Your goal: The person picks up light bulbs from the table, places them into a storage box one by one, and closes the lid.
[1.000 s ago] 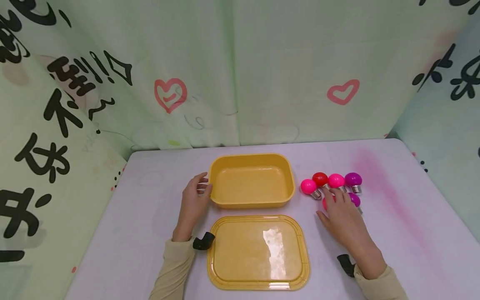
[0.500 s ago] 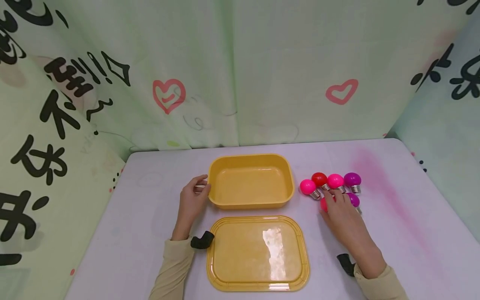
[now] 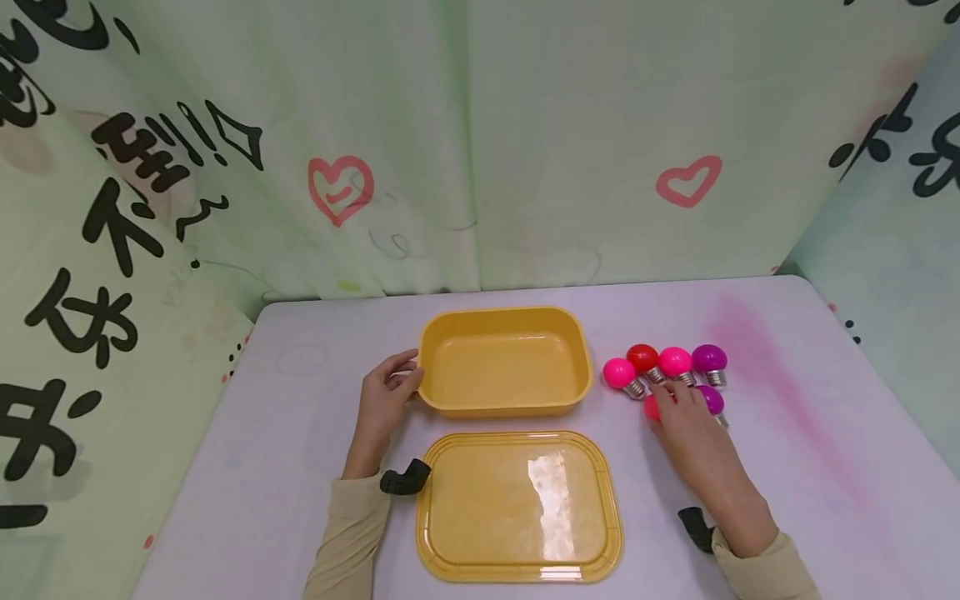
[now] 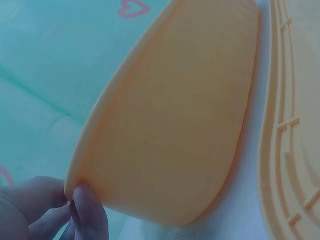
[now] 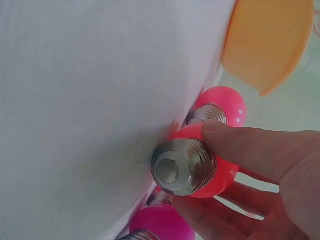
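At the left end of a yellow plastic box [image 3: 517, 411], my left hand [image 3: 382, 408] pinches the rim. The left wrist view shows the thumb [image 4: 90, 212] on one side of the rim and fingers on the other. My right hand [image 3: 693, 433] grips a pinkish-red light bulb [image 5: 226, 172], thumb on one side and fingers on the other. Its metal screw base [image 5: 175, 167] faces the right wrist camera. Around that hand lie toy-like bulbs: a pink one [image 3: 618, 373], a red one [image 3: 642, 357], another pink one [image 3: 675, 361] and two purple ones [image 3: 708, 358].
A yellow lid [image 3: 487, 508] lies flat in front of the box, close to its near wall. All of it rests on a white-covered table [image 3: 277, 450] with a pink smear at right. Pale curtains [image 3: 570, 167] with hearts and black lettering enclose the table.
My right thumb, earlier stretched out to the side, has drawn in against the pinkish-red bulb. The left hand keeps to the box rim with a slight shift. Box and lid stay put.
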Demonstrator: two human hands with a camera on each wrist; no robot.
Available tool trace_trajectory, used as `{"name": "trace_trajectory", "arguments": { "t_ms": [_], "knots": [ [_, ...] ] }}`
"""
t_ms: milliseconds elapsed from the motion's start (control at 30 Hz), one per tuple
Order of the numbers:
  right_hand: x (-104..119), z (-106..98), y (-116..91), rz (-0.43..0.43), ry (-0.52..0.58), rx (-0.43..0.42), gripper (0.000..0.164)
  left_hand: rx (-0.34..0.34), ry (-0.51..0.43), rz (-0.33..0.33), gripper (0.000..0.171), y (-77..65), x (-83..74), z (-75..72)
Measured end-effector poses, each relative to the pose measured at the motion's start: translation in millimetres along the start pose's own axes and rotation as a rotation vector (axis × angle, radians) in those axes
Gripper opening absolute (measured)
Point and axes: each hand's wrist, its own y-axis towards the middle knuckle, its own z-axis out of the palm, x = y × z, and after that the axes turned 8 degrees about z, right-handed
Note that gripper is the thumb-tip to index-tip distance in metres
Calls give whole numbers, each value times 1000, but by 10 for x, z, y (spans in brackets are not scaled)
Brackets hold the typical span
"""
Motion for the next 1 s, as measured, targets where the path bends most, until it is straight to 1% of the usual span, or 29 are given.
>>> {"name": "trace_trajectory", "arguments": {
  "t_ms": [167, 300, 400, 533, 667, 1000],
  "knots": [
    [2, -15, 3, -3, 6, -12, 55, -2, -20, -4, 37, -1, -6, 8],
    [18, -38, 7, -5, 14, -18, 55, -6, -17, -28, 37, 1, -10, 7],
    [28, -60, 10, -14, 17, -35, 56, -3, -27, -33, 37, 10, -4, 1],
    [47, -94, 16, -36, 16, -70, 57, 6, -68, -17, 37, 28, 14, -12],
    [76, -136, 33, -46, 23, -90, 58, 16, -98, -19, 37, 39, 34, -32],
    [181, -248, 78, -49, 18, -98, 59, 20, -105, -29, 38, 22, 35, -32]
  ]
}}
